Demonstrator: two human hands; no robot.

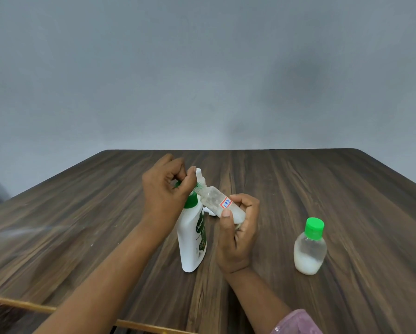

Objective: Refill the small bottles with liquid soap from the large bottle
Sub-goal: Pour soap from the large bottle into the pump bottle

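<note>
A large white soap bottle (192, 239) with a green pump top stands upright at the middle of the dark wooden table (322, 189). My left hand (166, 189) is curled over its pump head, which is mostly hidden. My right hand (238, 232) grips a small clear bottle (216, 201) with a red-edged label, tilted so its mouth meets the pump's nozzle. A second small bottle (310, 247) with a green cap stands to the right, holding some white liquid at its bottom.
A small white object (198, 172) shows just behind the pump, and a white scrap (208, 211) lies behind the large bottle. A grey wall rises beyond the table's far edge. The near table edge has a light wooden trim (21, 304).
</note>
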